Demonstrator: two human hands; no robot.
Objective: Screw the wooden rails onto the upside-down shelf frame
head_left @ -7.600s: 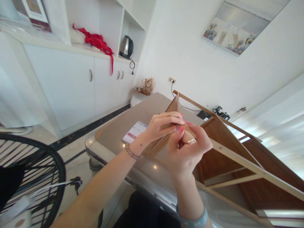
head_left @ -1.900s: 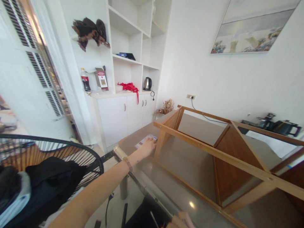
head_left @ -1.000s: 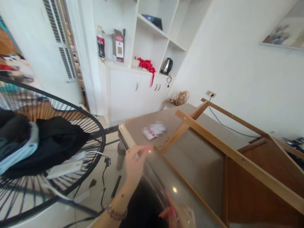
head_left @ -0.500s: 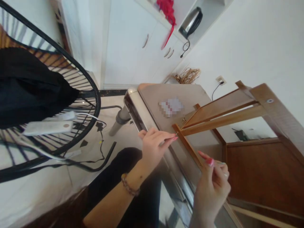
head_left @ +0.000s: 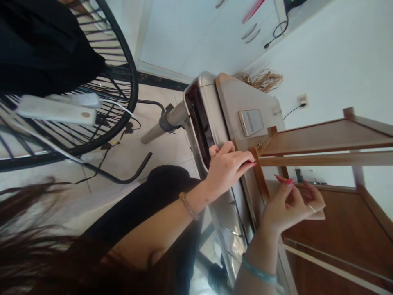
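A wooden shelf frame (head_left: 322, 137) lies on its side on a grey table (head_left: 233, 96). My left hand (head_left: 229, 166) is at the frame's near corner, with the fingertips pinched together on something thin that I cannot make out. My right hand (head_left: 291, 203) sits just right of the frame's near upright rail (head_left: 260, 180), fingers curled and the pink-nailed tips close to the wood. Whatever it holds is hidden. A ring shows on one finger and a blue band on the wrist.
A phone (head_left: 251, 121) lies on the table beyond the frame's corner. To the left stands a black wire fan cage (head_left: 129, 82) with dark cloth (head_left: 46, 45) and a white power strip (head_left: 52, 110) on it. Cables trail over the tiled floor. White cabinets (head_left: 196, 37) line the far wall.
The view has rolled further sideways and dropped lower. My left hand has moved onto the frame's corner. My right hand has risen beside the rail.
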